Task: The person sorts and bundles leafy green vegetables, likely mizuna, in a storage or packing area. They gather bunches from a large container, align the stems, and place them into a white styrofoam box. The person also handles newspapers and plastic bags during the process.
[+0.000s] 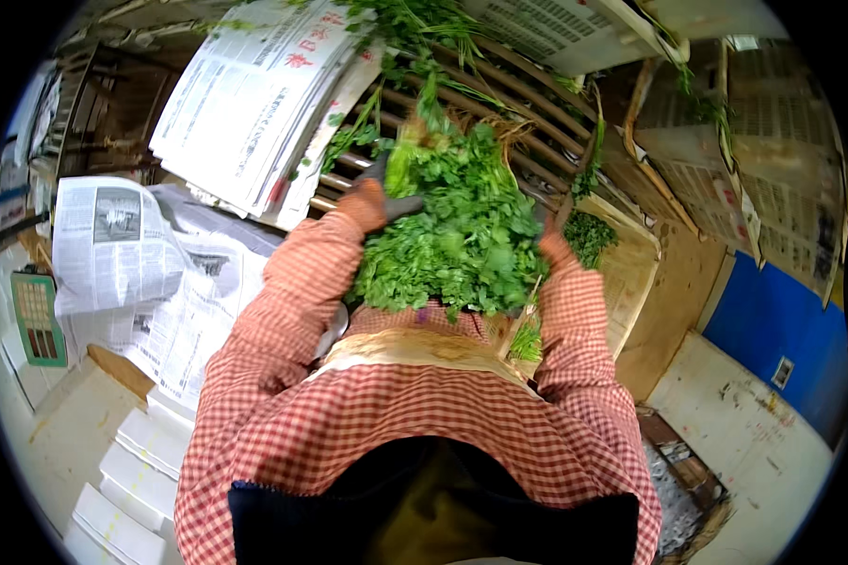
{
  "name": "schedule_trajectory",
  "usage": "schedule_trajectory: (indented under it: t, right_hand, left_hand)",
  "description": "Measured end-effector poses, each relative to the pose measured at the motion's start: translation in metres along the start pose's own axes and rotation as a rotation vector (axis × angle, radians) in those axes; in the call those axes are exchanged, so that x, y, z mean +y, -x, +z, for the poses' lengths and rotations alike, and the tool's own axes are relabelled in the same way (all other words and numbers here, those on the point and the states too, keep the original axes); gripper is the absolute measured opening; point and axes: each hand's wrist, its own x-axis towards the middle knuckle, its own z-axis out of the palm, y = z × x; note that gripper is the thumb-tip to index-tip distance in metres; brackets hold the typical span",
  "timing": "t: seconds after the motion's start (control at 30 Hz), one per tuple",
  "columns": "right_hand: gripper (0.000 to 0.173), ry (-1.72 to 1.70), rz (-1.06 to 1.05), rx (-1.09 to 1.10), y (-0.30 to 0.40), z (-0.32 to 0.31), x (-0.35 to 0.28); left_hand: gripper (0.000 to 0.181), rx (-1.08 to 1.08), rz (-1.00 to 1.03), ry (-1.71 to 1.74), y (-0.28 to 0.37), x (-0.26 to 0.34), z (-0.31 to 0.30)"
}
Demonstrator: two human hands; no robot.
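A large bundle of leafy green herbs [459, 226], which looks like cilantro, lies before me with its roots towards the slatted rack [551, 138] and its leaves towards my body. My left hand [389, 194], in a dark glove, grips the bundle's left side near the pale stems, its thumb over the leaves. At the right edge of the leaves is my right hand [543, 224], blurred and mostly hidden, so its fingers cannot be made out. Loose sprigs [417, 25] lie on the far part of the rack.
Stacked newspapers [233, 106] lie at the upper left, with crumpled newspaper sheets [155, 282] nearer. White boxes [131, 459] stand at the lower left. A shallow paper-lined tray [625, 282] is on the right, beside newspaper-covered crates [763, 162] and a blue panel [770, 339].
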Motion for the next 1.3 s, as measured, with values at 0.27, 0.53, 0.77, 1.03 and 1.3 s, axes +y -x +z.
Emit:
schedule_trajectory:
  t: [0.27,0.53,0.77,1.03,1.3]
  right_hand:
    - [0.042,0.613,0.232,0.147,-0.026,-0.010,-0.153]
    - [0.033,1.142,-0.337,0.035,-0.264,0.139,-0.171]
    - [0.031,1.545,0.123,0.361,-0.164,-0.066,-0.223]
    - [0.070,0.301,0.296,0.207,-0.020,0.053,-0.076]
    - [0.079,0.270,0.188,0.248,-0.018,0.084,-0.032]
  left_hand:
    - [0.104,0.220,-0.063,-0.447,0.012,0.034,0.041]
    - [0.078,0.253,-0.045,-0.214,0.006,0.047,0.031]
    - [0.102,0.311,-0.037,0.143,0.014,-0.029,0.009]
    - [0.091,-0.010,-0.177,0.204,-0.008,-0.016,0.015]
    - [0.098,0.308,-0.504,-0.129,0.041,-0.037,-0.042]
